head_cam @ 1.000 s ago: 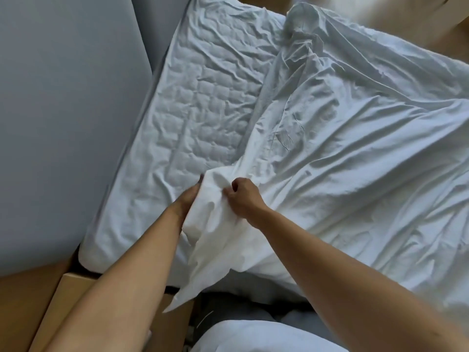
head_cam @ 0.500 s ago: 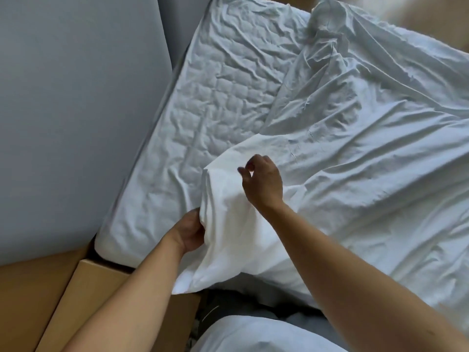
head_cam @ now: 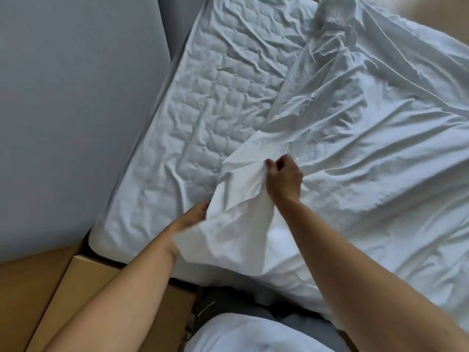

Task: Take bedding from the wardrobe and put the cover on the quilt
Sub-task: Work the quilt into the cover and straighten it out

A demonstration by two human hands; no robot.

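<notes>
Near the near-left corner of the white quilted bed (head_cam: 228, 97), both hands lift a corner of the crumpled white cotton cover (head_cam: 355, 148). The right hand (head_cam: 284, 179) has its grip pinched on a fold and the left hand (head_cam: 193, 217) grasps the edge. Bedding is out, but fitting the cover seems unfinished.

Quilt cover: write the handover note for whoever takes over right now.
Left hand: holds the cover at its near corner from below, with the fingers partly hidden by cloth.
Right hand: pinches a fold of the same corner, raised.
The cover is white and crumpled. It is spread to the right over a quilted layer, which may be the quilt.
Done: the bedding is out and laid down.
Left: find the opening, fill the cover and smooth it. Whether anything is inside yet cannot be told.
</notes>
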